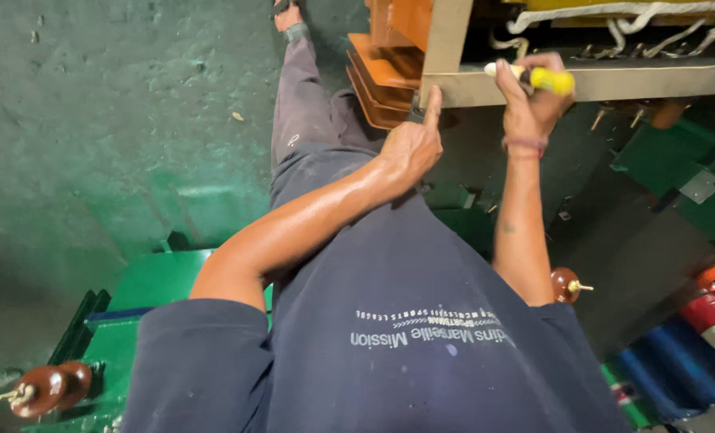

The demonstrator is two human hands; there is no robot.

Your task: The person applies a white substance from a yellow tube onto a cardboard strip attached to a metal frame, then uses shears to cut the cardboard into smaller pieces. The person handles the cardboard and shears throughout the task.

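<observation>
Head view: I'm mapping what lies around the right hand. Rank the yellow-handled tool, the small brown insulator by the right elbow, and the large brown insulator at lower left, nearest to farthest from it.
1. Yellow-handled tool: in the grip of the right hand, at the beige frame.
2. Small brown insulator: below, beside the right forearm.
3. Large brown insulator: far lower left, on the green housing.

A dark green concrete floor (101, 120) carries a green metal housing (153, 281) and, perhaps, small light scraps (236, 116).
</observation>
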